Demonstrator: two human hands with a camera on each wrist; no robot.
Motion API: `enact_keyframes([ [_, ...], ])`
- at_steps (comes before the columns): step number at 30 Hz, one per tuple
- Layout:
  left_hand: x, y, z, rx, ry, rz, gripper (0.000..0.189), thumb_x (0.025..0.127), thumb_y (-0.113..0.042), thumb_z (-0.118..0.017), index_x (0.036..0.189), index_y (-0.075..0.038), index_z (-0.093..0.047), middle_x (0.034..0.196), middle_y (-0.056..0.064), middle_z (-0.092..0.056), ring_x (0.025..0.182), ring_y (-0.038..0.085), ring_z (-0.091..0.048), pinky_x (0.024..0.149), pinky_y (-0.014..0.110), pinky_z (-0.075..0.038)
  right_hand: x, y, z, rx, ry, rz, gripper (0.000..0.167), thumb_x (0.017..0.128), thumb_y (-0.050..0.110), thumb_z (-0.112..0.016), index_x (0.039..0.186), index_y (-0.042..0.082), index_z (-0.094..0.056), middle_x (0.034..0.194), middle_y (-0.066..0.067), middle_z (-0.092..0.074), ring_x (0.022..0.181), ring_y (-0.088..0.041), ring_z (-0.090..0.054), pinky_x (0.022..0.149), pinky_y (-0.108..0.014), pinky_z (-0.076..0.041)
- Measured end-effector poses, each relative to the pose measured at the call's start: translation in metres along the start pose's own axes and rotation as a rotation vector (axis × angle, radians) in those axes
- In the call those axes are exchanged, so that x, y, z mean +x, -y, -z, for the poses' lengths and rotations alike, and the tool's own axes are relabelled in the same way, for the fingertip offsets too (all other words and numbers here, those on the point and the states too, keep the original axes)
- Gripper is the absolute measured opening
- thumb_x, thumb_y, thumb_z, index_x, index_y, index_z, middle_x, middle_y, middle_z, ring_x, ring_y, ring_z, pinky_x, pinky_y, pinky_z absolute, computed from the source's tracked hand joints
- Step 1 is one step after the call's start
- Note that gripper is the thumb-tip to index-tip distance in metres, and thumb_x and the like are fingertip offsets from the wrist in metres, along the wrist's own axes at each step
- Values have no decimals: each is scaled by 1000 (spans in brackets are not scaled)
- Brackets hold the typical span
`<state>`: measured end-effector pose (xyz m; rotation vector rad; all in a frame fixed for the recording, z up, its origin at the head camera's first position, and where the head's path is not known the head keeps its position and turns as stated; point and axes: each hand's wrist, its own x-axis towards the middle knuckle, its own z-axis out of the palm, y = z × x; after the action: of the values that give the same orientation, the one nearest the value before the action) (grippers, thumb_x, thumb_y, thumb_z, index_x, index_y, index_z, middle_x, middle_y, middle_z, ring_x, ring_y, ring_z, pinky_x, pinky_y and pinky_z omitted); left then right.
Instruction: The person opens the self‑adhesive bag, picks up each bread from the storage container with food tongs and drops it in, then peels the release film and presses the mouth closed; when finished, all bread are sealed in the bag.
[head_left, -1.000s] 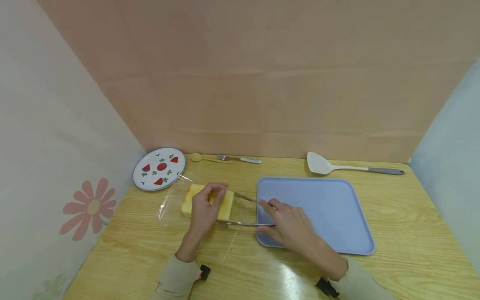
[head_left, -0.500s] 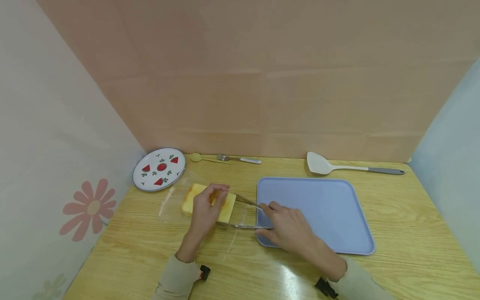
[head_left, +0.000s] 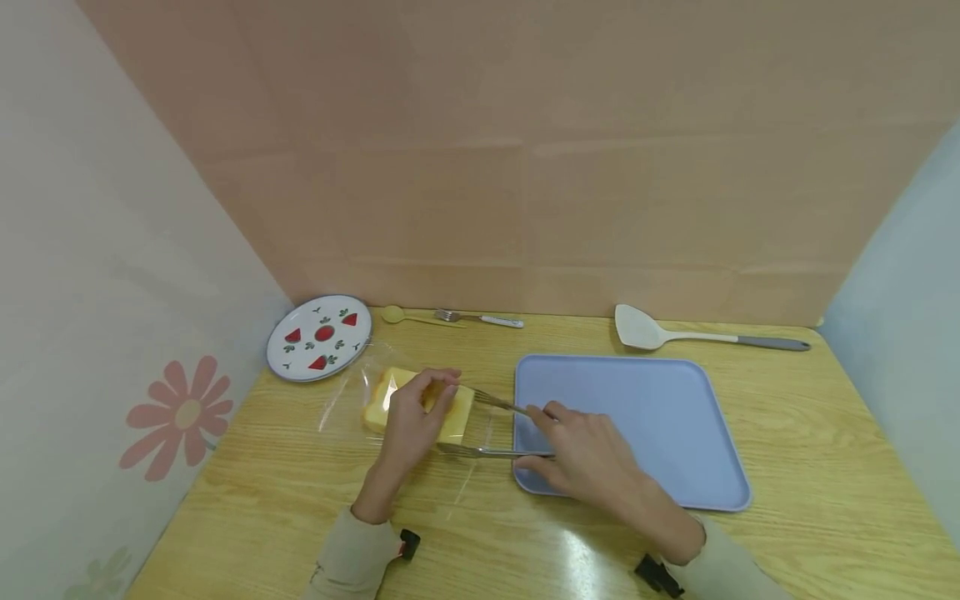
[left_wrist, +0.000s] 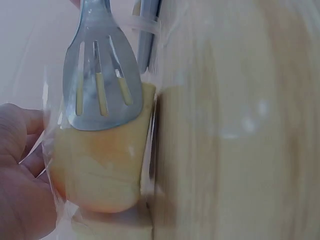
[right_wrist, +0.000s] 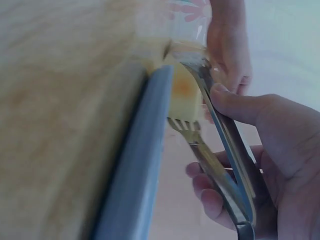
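Observation:
My left hand [head_left: 407, 425] pinches the upper layer of a clear plastic bag [head_left: 341, 404] over a thick yellow bread slice [head_left: 456, 423] with a browned edge. The bread lies inside the bag at the left of the table. Metal food tongs [head_left: 498, 453] are gripped by my right hand [head_left: 596, 457], thumb on one arm and fingers on the other. Their arms are spread, one on each side of the bread's right end. In the left wrist view the slotted tong head [left_wrist: 102, 85] overlaps the bread; the forked tong end [right_wrist: 185, 127] shows in the right wrist view.
A blue tray [head_left: 637, 417] lies under and beyond my right hand. Along the back are a fruit-patterned plate [head_left: 303, 343], a yellow spoon [head_left: 393, 314], a fork [head_left: 468, 317] and a white spatula [head_left: 639, 327] with a grey handle. Walls stand left, right and behind.
The bread has shifted slightly to the right, with the tong ends still on both sides of it. My left hand has moved a little the same way; the bag's glints have changed.

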<state>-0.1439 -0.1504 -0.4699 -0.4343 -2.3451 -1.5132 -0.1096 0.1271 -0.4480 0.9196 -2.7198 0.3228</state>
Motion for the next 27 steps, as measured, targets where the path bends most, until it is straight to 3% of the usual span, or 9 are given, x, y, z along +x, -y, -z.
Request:
enact_keyframes([
  [6,0,3,-3,13,10,-59,5,108,-7,-73,107,-1,-75,120,18,-81,120,38,-77,111,58,-57,1,1,1,-8,-5,13,68,88,59,-90,129,6,-79,109,-6,-78,67,-15,-70,49,-29,-52],
  [11,-1,8,-5,20,7,-128,8,108,-9,-72,108,0,-73,118,21,-81,115,36,-79,106,49,-62,2,-1,-2,-10,-22,15,69,87,59,-91,129,6,-79,109,-6,-78,67,-15,-70,48,-29,-52],
  [13,-1,7,-5,13,22,-118,9,109,-9,-72,108,0,-73,119,20,-81,115,36,-78,105,48,-62,2,-2,-4,-10,-26,16,70,86,60,-91,130,6,-79,108,-6,-78,66,-15,-70,48,-29,-52],
  [20,-3,4,-6,-28,80,29,6,107,-7,-74,111,-2,-76,121,11,-81,123,33,-75,111,52,-58,1,-5,-7,-12,-16,-6,75,84,61,-92,133,5,-78,106,-5,-76,65,-14,-67,47,-29,-49],
  [27,-3,6,-6,13,97,60,6,107,-9,-75,111,-5,-76,121,9,-81,124,32,-75,111,51,-58,-2,-7,-2,-2,-11,-17,76,83,60,-93,134,6,-77,106,-4,-75,63,-11,-63,47,-26,-46],
])
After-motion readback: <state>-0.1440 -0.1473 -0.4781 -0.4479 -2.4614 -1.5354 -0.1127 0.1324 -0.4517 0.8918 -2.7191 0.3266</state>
